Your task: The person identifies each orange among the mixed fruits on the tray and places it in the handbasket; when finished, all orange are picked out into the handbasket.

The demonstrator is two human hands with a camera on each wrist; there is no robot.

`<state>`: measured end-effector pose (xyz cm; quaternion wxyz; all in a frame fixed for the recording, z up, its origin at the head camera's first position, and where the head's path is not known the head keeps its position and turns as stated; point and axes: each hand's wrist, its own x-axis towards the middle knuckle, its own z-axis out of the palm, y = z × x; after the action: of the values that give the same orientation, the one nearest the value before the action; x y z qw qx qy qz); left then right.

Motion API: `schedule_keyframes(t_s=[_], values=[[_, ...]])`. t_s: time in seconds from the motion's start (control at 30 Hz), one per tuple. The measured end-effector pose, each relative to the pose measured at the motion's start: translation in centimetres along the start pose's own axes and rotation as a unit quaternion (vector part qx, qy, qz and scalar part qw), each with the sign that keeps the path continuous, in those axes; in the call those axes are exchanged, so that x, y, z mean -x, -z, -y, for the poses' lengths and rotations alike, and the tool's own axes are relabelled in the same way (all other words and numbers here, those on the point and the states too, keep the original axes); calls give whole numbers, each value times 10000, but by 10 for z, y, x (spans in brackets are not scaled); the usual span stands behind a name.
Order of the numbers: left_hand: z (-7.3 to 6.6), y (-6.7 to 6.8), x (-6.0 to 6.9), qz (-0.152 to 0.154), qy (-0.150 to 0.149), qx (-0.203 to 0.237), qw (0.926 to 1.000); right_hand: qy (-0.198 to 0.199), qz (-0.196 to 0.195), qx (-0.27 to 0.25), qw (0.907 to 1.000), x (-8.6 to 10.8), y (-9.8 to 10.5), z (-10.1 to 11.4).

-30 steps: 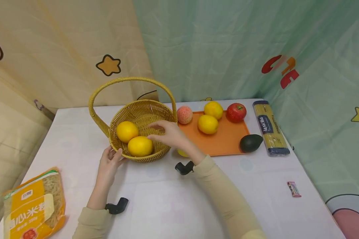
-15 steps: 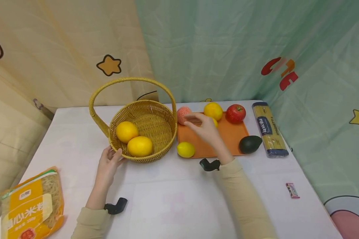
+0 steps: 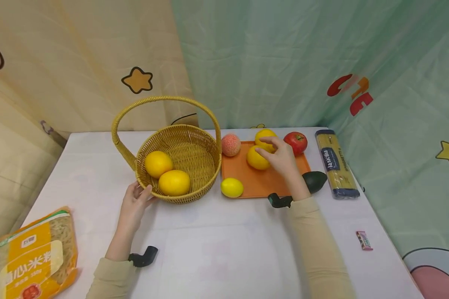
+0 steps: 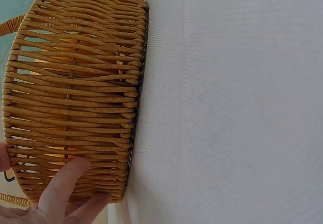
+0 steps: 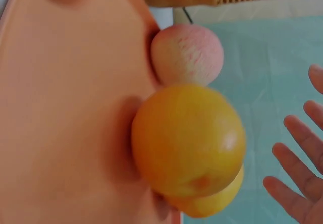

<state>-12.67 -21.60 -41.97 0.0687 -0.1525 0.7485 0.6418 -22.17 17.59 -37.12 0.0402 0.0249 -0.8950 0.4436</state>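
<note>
The wicker basket holds two yellow fruits. My left hand grips its near-left rim; in the left wrist view the fingers lie against the woven side. Over the orange tray my right hand hovers with fingers spread and nothing held. Just left of and below it are two more yellow fruits, one behind the other. In the right wrist view the nearer one stands apart from the fingers, beside a pink peach.
A lemon lies at the tray's near-left corner, a red apple at the back right, a dark avocado at the right edge. Further right are a spaghetti pack and a small candy. A noodle bag lies front left.
My right hand has moved right, from over the basket, past the peach, to above the yellow fruits on the tray. The left hand keeps its place on the rim.
</note>
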Motion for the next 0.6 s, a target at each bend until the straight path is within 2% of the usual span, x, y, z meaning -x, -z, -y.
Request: schedule_keyframes(t_s=[0.2,0.4,0.6], values=[[0,0,0,1,-19,21,10000,-409,166,473,9979,-3,0,-15],[0,0,-1,-60,-3,10,10000,-531,232,737,9956,-6,-6,-30],[1,0,-1,-83,0,15,10000,-782,311,867,9927,-7,-11,-36]])
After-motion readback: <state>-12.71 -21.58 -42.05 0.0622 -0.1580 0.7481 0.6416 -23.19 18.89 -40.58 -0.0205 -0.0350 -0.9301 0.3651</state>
